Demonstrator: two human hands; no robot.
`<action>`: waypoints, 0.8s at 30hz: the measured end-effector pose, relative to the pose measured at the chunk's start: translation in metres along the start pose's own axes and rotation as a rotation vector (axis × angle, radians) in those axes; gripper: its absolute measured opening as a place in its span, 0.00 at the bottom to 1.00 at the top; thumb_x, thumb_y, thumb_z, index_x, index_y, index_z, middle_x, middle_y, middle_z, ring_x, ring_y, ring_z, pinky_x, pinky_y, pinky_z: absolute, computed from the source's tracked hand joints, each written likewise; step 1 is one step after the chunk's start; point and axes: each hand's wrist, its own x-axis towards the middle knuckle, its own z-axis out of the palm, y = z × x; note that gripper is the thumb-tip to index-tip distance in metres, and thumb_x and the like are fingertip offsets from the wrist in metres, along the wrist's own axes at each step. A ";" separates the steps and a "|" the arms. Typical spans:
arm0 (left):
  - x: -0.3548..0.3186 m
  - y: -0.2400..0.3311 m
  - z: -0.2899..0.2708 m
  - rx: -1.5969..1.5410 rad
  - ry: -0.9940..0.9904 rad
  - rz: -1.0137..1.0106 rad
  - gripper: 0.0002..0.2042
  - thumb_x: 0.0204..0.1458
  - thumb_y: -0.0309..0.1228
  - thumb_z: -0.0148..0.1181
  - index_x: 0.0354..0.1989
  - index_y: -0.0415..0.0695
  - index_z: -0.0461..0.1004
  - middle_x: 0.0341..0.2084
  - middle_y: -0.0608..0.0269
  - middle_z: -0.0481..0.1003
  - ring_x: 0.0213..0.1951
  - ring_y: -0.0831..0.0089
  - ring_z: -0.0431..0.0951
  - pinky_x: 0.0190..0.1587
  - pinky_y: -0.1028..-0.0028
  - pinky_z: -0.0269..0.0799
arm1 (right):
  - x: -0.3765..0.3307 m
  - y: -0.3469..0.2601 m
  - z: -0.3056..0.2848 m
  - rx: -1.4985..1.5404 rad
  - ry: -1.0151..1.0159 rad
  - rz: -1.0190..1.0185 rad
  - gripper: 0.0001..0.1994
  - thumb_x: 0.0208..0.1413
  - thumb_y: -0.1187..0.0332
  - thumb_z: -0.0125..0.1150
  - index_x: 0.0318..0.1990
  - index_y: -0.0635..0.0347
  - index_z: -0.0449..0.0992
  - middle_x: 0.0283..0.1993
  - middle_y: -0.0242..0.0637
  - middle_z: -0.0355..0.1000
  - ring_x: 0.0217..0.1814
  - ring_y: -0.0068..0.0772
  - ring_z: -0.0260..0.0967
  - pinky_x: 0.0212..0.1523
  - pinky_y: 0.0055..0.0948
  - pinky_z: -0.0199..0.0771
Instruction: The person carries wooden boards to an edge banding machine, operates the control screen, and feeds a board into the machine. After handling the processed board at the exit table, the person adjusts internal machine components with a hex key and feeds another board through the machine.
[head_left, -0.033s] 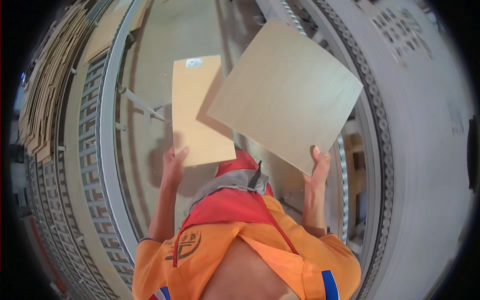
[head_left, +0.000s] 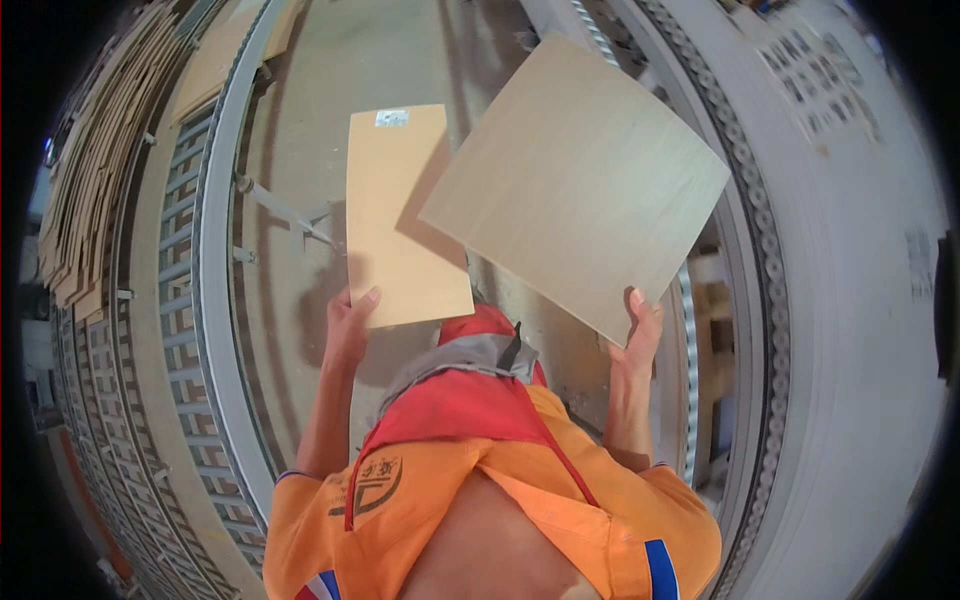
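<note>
Gripping narrow tan panel (head_left: 400,215) in left hand (head_left: 350,325), pale square panel (head_left: 580,180) in right hand (head_left: 640,335); keeping overlapping edges apart, thumbs pinching firmly.

Square panel (head_left: 580,185): pale wood veneer, matt, fine grain. Narrow panel (head_left: 400,215): tan wood, smooth, matt, small glossy paper label. Roller conveyor (head_left: 185,300): bare metal. Apron (head_left: 470,400): red cloth.

Roller conveyor (head_left: 185,300) left, stacked boards (head_left: 95,190) beyond.
</note>
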 end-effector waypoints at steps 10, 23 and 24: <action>0.318 0.124 0.010 -0.105 0.118 -0.042 0.17 0.56 0.34 0.62 0.47 0.34 0.73 0.36 0.60 0.78 0.33 0.74 0.79 0.33 0.72 0.76 | 0.390 0.063 0.180 0.087 0.091 0.108 0.23 0.53 0.69 0.61 0.54 0.74 0.67 0.47 0.44 0.72 0.49 0.38 0.72 0.49 0.38 0.75; 0.794 0.328 0.014 -0.118 0.033 0.003 0.19 0.55 0.37 0.62 0.44 0.30 0.72 0.32 0.56 0.77 0.29 0.71 0.78 0.31 0.70 0.76 | 0.797 0.119 0.373 0.020 0.128 0.041 0.24 0.51 0.69 0.64 0.54 0.71 0.68 0.47 0.40 0.72 0.50 0.37 0.72 0.53 0.40 0.73; 0.823 0.344 0.014 -0.135 0.020 0.004 0.19 0.55 0.38 0.62 0.44 0.31 0.72 0.31 0.56 0.77 0.29 0.71 0.78 0.29 0.70 0.75 | 0.819 0.113 0.389 -0.005 0.132 0.022 0.24 0.51 0.69 0.64 0.54 0.72 0.67 0.48 0.41 0.71 0.51 0.37 0.71 0.53 0.40 0.73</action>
